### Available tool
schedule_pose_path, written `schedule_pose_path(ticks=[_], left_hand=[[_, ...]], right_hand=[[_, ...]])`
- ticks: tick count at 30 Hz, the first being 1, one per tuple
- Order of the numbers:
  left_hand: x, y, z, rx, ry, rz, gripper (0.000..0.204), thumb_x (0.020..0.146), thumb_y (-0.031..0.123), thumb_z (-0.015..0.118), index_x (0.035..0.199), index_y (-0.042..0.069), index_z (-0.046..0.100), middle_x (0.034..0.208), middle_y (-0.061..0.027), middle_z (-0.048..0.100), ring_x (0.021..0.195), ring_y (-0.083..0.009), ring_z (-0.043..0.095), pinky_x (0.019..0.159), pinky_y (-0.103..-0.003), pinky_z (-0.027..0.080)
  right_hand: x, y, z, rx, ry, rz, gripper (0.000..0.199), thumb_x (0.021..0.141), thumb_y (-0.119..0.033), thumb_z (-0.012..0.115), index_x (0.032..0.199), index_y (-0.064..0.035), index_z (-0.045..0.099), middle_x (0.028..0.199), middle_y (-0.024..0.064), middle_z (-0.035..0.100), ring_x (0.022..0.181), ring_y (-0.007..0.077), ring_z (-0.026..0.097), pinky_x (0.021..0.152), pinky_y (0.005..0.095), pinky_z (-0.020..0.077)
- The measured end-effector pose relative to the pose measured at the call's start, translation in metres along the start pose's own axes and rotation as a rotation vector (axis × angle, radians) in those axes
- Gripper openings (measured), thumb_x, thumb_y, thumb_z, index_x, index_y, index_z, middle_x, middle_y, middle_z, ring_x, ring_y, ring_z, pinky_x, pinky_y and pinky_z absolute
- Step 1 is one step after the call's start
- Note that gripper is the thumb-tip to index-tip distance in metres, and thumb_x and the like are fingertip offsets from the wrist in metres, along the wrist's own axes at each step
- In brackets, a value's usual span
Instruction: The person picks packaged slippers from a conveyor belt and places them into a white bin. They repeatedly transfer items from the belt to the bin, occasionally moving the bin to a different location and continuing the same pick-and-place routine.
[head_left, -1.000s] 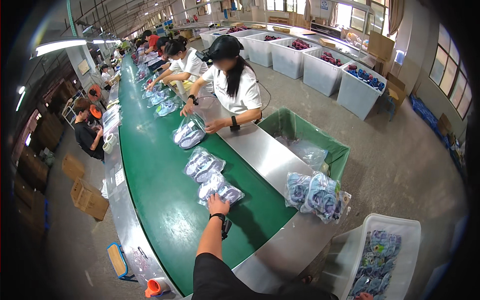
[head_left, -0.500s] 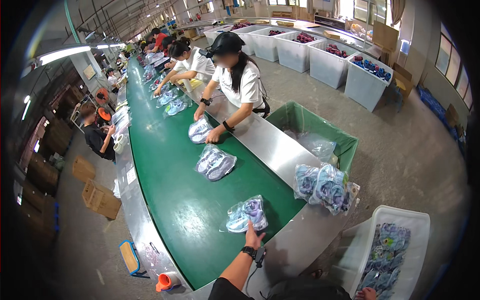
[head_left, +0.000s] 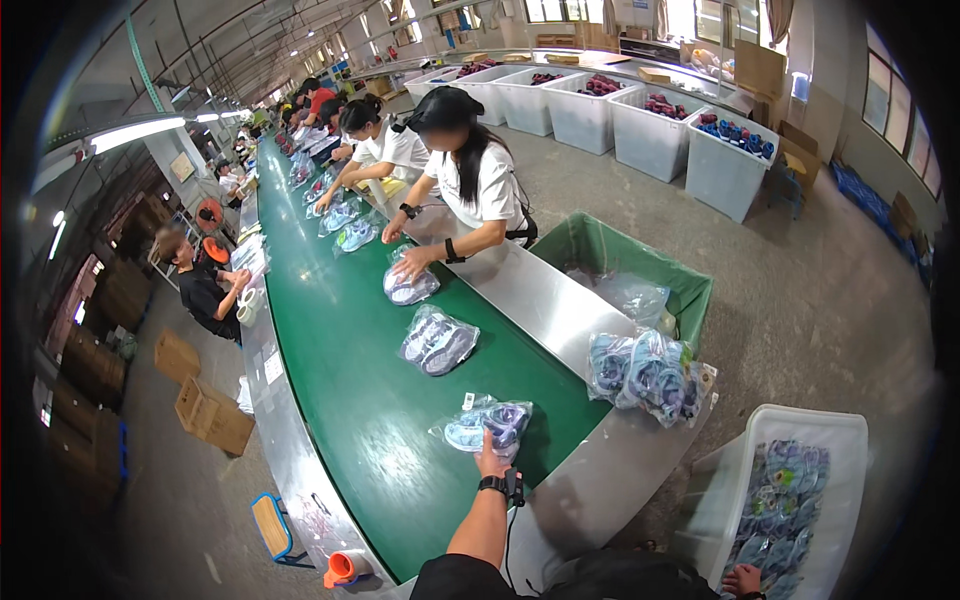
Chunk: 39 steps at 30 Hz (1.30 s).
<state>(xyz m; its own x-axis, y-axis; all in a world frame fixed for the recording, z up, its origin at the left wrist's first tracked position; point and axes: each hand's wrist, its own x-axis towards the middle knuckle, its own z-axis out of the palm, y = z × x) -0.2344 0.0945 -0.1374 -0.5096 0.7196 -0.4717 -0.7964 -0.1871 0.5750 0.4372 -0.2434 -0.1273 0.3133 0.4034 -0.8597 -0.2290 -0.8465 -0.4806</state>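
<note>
My left hand (head_left: 490, 458) grips the near edge of a pair of blue-and-purple shoes in a clear plastic bag (head_left: 505, 420), resting on the green conveyor belt (head_left: 350, 430). Its fingers lie against the plastic, partly hidden by the hand itself. At the lower edge, my right hand (head_left: 742, 579) hangs over the near side of a white bin (head_left: 848, 500), fingers loosely bent and nothing visible in them. Bagged shoes (head_left: 790, 470) fill the bin. Further up the belt lies another bagged pair (head_left: 440, 341), soles upward.
A pile of bagged shoes (head_left: 650, 375) sits on the metal ledge to the right, beside a green-lined container (head_left: 690, 290). Across the belt a co-worker (head_left: 490, 180) touches a bagged pair (head_left: 412, 288). An orange cup (head_left: 340, 570) stands at the lower left.
My left hand has moved slightly left and onto the bagged shoes, which have turned a little. The co-worker's near hand now lies on top of their bag. The view has shifted slightly.
</note>
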Motion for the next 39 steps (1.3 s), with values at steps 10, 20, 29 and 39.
schedule_pose_path(ticks=[10,20,29,39], left_hand=[[-0.046,0.011,0.021,-0.139,-0.014,-0.291,0.048,0.085,0.057,0.053,0.113,0.018,0.055,0.101,-0.0014,0.062,0.088,-0.0234,0.060,0.066,-0.036,0.051],[-0.197,-0.039,0.113,-0.007,-0.404,-0.919,0.049,0.087,0.051,0.054,0.114,0.011,0.057,0.109,-0.0067,0.063,0.095,-0.0246,0.062,0.079,-0.039,0.054],[-0.306,-0.120,0.163,0.435,-0.803,-1.444,0.064,0.096,0.053,0.031,0.141,0.007,0.033,0.138,-0.0172,0.043,0.124,-0.0357,0.046,0.099,-0.050,0.041],[-0.364,-0.229,0.172,0.745,-0.768,-1.651,0.052,0.096,0.048,0.039,0.127,0.006,0.050,0.122,-0.0106,0.057,0.110,-0.0237,0.055,0.095,-0.039,0.043]], right_hand=[[0.006,0.026,0.007,0.128,0.020,-0.175,0.014,0.086,-0.018,0.058,0.077,-0.0069,0.053,0.063,0.0059,0.055,0.048,0.0185,0.054,0.046,0.0337,0.0502],[-0.025,-0.078,0.056,0.087,-0.094,-0.375,0.030,0.091,-0.027,0.058,0.110,-0.0039,0.058,0.086,0.0059,0.065,0.071,0.0153,0.065,0.058,0.0277,0.0524],[-0.097,-0.175,0.077,0.393,-0.683,-0.289,0.048,0.094,-0.043,0.050,0.119,-0.0016,0.054,0.106,0.0111,0.064,0.088,0.0182,0.065,0.075,0.0307,0.0533],[-0.061,-0.113,-0.017,0.712,-0.415,-0.266,0.019,0.082,-0.015,0.065,0.094,-0.0024,0.059,0.088,0.0055,0.063,0.080,0.0155,0.064,0.069,0.0320,0.0532]])
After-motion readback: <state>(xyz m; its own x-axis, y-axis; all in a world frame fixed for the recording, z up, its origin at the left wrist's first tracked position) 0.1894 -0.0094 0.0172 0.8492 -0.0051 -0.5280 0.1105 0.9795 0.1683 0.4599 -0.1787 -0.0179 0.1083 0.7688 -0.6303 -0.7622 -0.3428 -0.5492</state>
